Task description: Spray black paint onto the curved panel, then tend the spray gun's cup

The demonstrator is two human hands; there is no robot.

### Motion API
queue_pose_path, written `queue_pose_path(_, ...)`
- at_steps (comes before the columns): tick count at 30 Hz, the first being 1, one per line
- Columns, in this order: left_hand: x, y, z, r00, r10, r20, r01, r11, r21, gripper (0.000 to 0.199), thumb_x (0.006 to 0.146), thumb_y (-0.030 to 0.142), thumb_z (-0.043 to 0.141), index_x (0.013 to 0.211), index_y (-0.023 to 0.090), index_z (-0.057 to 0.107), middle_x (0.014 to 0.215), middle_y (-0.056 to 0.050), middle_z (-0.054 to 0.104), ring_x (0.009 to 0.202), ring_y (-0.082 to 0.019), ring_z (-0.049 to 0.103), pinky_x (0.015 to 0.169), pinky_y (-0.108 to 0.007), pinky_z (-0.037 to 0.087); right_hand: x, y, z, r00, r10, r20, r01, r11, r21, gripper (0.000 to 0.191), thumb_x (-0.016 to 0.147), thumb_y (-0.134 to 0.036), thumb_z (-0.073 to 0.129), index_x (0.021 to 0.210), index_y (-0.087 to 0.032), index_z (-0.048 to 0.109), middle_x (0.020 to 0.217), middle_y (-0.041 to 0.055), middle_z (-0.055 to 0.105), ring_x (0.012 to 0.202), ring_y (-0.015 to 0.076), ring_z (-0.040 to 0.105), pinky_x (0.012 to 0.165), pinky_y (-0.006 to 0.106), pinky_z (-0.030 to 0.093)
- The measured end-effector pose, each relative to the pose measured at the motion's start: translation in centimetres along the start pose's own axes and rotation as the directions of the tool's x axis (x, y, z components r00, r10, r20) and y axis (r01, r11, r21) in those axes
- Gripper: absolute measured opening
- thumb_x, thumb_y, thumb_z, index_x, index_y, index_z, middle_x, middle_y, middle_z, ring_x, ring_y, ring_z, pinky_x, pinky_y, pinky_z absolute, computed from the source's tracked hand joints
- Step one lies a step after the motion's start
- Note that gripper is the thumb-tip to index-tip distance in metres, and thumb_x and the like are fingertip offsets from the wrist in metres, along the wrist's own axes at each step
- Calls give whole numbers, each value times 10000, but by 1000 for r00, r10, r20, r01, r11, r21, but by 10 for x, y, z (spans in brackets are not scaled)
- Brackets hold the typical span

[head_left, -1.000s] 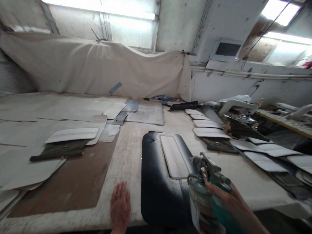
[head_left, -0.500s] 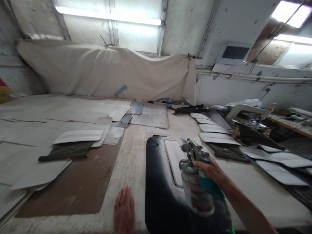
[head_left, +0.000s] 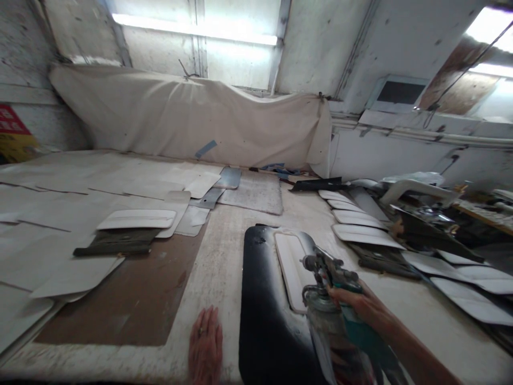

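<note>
My right hand [head_left: 363,302] is wrapped round the handle of a spray gun [head_left: 326,278] with a clear cup hanging beneath it. The gun's nozzle points left, over a black rounded panel [head_left: 260,310] lying on the table. On that panel lies a white oblong piece [head_left: 291,267], with pale overspray around its edge; the gun hides part of its right side. My left hand [head_left: 206,342] rests flat on the table, left of the black panel, fingers stretched out and a ring on one of them.
A brown board [head_left: 132,299] and pale sheets [head_left: 36,214] cover the left side. One white piece sits on a dark folded cloth [head_left: 120,240]. Several white pieces [head_left: 364,235] lie in a row at right. Behind hangs a beige cloth [head_left: 192,117]; a sewing machine [head_left: 417,190] stands far right.
The spray gun in my right hand has moved right and toward me, showing more of the white piece. My left hand stays on the table. The view has turned slightly left.
</note>
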State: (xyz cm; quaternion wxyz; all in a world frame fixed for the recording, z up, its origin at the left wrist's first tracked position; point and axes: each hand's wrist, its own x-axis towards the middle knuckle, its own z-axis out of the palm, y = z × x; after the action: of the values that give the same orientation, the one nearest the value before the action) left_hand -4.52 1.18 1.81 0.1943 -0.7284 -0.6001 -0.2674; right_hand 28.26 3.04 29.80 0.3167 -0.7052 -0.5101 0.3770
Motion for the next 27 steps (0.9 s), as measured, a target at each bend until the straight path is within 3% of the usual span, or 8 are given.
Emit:
queue_pose_path(4,-2,0,1,1000,-10,12,10,1000,-8,363,935,207,362,1219,105,565,1188,-94,654,1164,-250,520,996,-371,379,3,-4,1,999,-34,23,34,999,-3,292,560,-493,533,481,-224,453,552,9,442,594,181,411,598,339,361)
queue_pose_path(10,-1,-1,1,1000,-10,-18,10,1000,5,349,922,175,375,1187,85,584,1179,-113,650,1149,-255,526,975,-368,394,47,-10,11,997,-74,22,74,997,-5,267,546,-454,544,457,-210,487,520,2,471,567,165,419,575,321,344)
queue_pose_path(13,0,0,-1,1000,-29,-9,29,1000,6,353,921,170,375,1203,94,574,1198,-107,641,1165,-256,518,980,-370,396,56,-8,17,997,-62,43,62,998,-4,254,536,-439,551,457,-205,494,490,-8,465,529,151,410,541,307,326)
queue_pose_path(27,-3,3,-2,997,-65,38,67,996,-53,368,947,225,366,1224,93,568,1222,-129,637,1187,-281,523,993,-413,416,-15,25,16,997,54,46,-56,998,38,251,575,-456,557,574,-210,503,592,5,492,618,178,438,614,332,373)
